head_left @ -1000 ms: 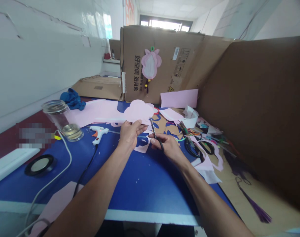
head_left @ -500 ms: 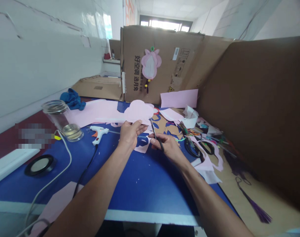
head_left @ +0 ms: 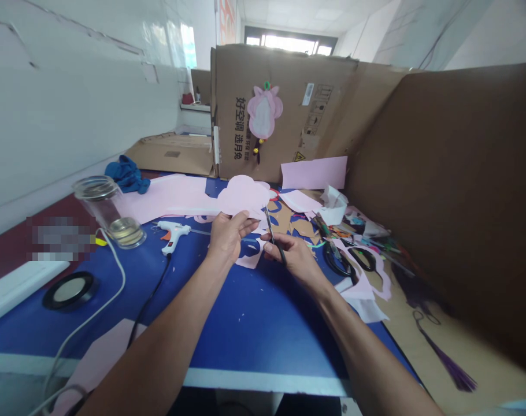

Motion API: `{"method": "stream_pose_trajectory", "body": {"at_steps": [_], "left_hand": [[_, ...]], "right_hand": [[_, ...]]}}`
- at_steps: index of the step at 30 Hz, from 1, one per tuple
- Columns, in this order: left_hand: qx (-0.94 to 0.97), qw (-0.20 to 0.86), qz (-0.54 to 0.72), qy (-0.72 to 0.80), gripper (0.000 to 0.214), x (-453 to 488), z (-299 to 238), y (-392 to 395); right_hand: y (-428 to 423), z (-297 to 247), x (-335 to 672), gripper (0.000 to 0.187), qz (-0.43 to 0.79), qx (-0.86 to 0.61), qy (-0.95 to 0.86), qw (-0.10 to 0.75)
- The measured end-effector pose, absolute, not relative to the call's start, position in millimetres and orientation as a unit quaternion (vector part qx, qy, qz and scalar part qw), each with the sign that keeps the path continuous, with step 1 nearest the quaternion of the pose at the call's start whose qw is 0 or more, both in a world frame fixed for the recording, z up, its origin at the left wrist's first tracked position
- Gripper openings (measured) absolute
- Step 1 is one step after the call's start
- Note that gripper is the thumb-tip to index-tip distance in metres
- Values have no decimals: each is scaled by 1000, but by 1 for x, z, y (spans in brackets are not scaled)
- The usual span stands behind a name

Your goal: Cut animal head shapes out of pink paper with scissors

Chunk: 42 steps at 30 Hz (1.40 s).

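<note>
Your left hand has its grip narrow, with the pink paper cloud held at its lower edge between the thumb and the fingers. The paper cloud is in front of you, raised over the far part of the blue table, and its round bumps point upward. Your right hand has its grip closed around the black handles of the scissors, and the blades point away from you, up to the lower right edge of the paper cloud. The blades look close together, but I cannot tell if any paper is between them. Below your two hands, a pink scrap with a cut-out hole lies on the table. To the left of your left hand, there is a white glue gun with its black cord coming toward you, and farther left a glass jar with a blue cloth behind it. A roll of black tape lies nearer to you on the left side. To the right of your right hand, there are many paper scraps in a pile, and near the right end, a purple tassel. Behind everything stands a big cardboard box, on which a pink ornament hangs, and a pink sheet leans against its lower part.
</note>
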<state>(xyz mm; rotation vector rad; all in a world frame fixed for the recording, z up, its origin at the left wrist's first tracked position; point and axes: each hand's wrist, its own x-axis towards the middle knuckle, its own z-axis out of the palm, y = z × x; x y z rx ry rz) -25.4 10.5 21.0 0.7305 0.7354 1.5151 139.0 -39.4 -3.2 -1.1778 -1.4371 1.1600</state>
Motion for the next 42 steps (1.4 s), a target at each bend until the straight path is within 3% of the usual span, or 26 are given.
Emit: {"method": "stream_pose_trajectory", "body": {"at_steps": [42], "left_hand": [[310,614,654,316,34,-25,22,10]], "right_hand": [[-38,-6,142,55,456,-460,-610,457]]}}
